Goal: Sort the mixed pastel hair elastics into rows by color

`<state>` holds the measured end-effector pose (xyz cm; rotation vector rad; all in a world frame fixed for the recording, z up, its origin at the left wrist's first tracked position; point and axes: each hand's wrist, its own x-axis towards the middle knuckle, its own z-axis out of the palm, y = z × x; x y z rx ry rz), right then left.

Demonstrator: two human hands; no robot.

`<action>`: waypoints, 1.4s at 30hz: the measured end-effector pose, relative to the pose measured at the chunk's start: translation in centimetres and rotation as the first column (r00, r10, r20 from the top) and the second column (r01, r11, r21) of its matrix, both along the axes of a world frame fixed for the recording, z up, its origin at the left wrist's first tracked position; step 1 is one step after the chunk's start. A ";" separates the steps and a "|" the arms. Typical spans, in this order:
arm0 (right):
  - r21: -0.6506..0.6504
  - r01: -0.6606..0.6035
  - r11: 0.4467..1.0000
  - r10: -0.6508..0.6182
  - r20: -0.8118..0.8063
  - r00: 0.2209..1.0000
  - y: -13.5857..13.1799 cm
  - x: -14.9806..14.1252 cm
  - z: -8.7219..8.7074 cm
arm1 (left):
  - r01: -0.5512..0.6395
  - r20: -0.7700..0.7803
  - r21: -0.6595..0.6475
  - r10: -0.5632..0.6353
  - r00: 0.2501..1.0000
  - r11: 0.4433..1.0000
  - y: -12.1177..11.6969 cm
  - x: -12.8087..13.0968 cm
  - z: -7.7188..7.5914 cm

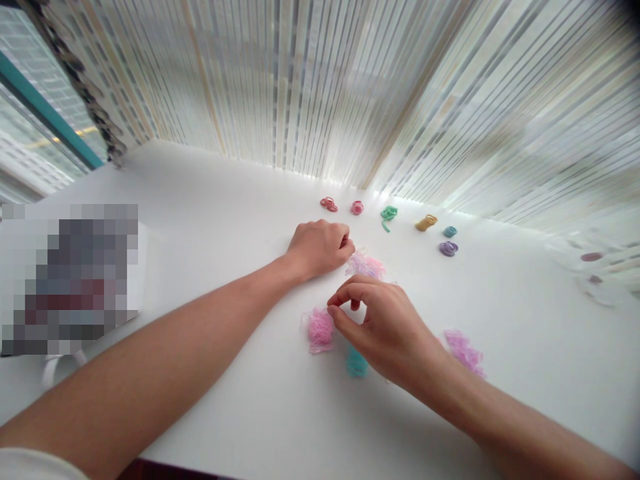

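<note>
My left hand [323, 248] is closed with its knuckles up, resting beside a pile of pale mixed-colour small elastic bands [369, 263]. Anything inside its curled fingers is hidden. Thumb and forefinger of my right hand [380, 317] are pinched together at the upper right edge of a pink pile of small elastic bands [320, 328]. Whatever is in that pinch is too small to make out. A turquoise pile [357, 363] lies partly under the right hand. To the right of that wrist is a lilac pile [465, 352], partly covered by the forearm.
Along the table's back are small coloured bundles: red [329, 204], pink [357, 207], green [389, 215], yellow [427, 223], teal [450, 231] and purple [449, 249]. A string curtain [310, 87] hangs behind the white table [210, 200]. A blurred-out object [75, 280] stands at left.
</note>
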<state>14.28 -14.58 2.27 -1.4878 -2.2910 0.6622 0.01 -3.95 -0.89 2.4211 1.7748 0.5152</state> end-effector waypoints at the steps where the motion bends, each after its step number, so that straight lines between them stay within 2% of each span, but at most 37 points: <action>1: -0.010 -0.001 1.000 0.002 0.004 1.000 0.0 0.0 0.0 | 0.000 0.000 -0.001 0.000 1.000 1.000 0.0 0.0 0.0; 7: -0.051 -0.011 0.999 0.014 0.042 0.999 0.0 0.2 0.3 | 0.004 0.001 0.006 -0.004 1.000 1.000 0.0 0.0 0.0; 17: -0.028 -0.054 0.998 0.055 0.012 0.998 0.7 1.2 1.3 | 0.005 0.007 0.022 -0.006 1.000 1.000 0.1 0.0 -0.1; 32: -0.068 -0.089 0.994 0.100 0.181 0.978 1.6 -0.3 0.8 | 0.010 0.002 0.019 -0.011 1.000 1.000 0.2 0.0 -0.1; 42: 0.004 -0.169 0.986 0.158 0.331 0.930 1.6 -0.6 0.5 | -0.001 -0.007 0.004 0.002 1.000 1.000 0.1 0.0 -0.1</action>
